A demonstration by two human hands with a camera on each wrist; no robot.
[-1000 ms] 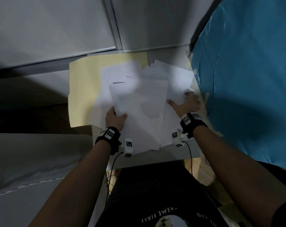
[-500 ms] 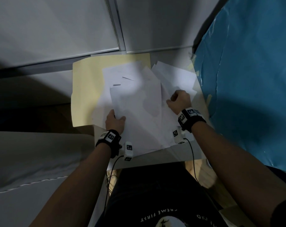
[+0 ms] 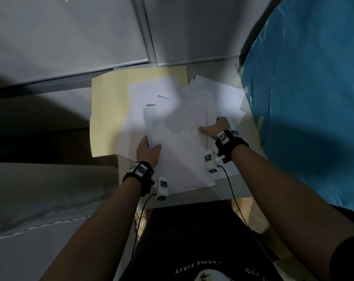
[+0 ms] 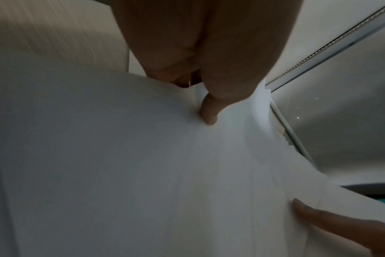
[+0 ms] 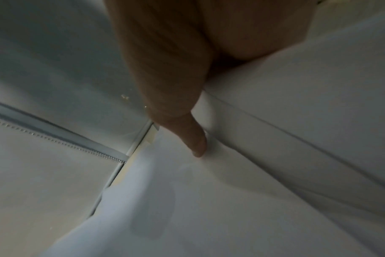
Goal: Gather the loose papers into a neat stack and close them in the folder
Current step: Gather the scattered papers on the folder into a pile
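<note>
Several loose white papers (image 3: 178,134) lie fanned over an open pale yellow folder (image 3: 107,110) on a small table. My left hand (image 3: 148,150) grips the left edge of the top sheets, thumb on top, fingers hidden beneath. My right hand (image 3: 215,128) grips the right edge of the same sheets, thumb on top, fingers curled under. In the left wrist view my left thumb (image 4: 209,111) presses on the papers (image 4: 143,173), and the other hand's thumb (image 4: 319,215) shows at the lower right. In the right wrist view my right thumb (image 5: 193,139) presses on the papers (image 5: 209,208).
A blue plastic sheet (image 3: 306,98) hangs close on the right. White wall panels (image 3: 70,33) stand behind the table. The table's front edge (image 3: 192,199) is just before my lap. A grey cushion surface (image 3: 40,199) lies at the lower left. More sheets (image 3: 222,94) stick out toward the right.
My right hand has drawn left from the far right sheets and pushed them toward the middle pile, now gripping its right edge. The left hand kept its hold on the left edge.
</note>
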